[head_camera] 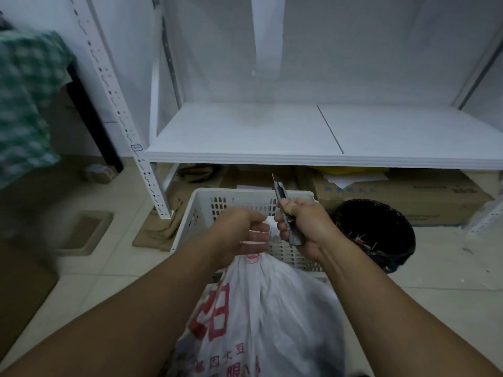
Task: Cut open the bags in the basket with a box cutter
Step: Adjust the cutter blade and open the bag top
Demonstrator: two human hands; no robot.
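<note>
A white plastic bag (261, 317) with red printed characters hangs below my hands, in front of the white perforated basket (206, 202). My left hand (239, 232) is clenched around the bag's gathered neck. My right hand (304, 227) grips a grey box cutter (284, 208) just right of that neck, its blade extended and pointing up and away from me. The two hands nearly touch above the basket. The basket's inside is mostly hidden by my hands and the bag.
A white metal shelf (272, 156) runs across behind the basket, with cardboard boxes (408, 191) beneath it. A black bin (381, 229) with a liner stands right of the basket. Flattened cardboard (160, 227) lies at left, and a green checked cloth (24, 104) hangs far left.
</note>
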